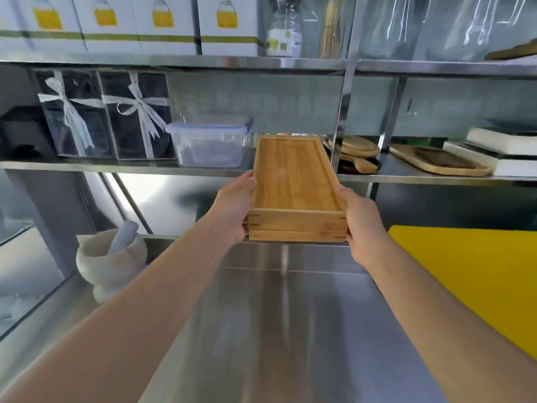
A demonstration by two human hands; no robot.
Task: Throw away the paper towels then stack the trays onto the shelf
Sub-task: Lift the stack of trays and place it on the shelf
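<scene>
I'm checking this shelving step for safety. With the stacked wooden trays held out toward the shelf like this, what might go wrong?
1. The wooden trays are gripped only at their near end by the left hand and right hand, so the far end may dip or the top tray slide.
2. The gap is narrow: the clear lidded container sits to the left and a shelf post to the right, so either could get knocked.

The stacked trays (296, 181) are pale wood with a fine straight grain and a smooth satin finish, darker joints showing at the corners. The shelf (116, 165) and the counter (261, 330) are brushed metal, glossy and reflective. The lidded container (207, 145) is cloudy translucent plastic. The mortar (110, 257) looks like matt, pale stone. The board (476, 274) is matt yellow plastic.
</scene>
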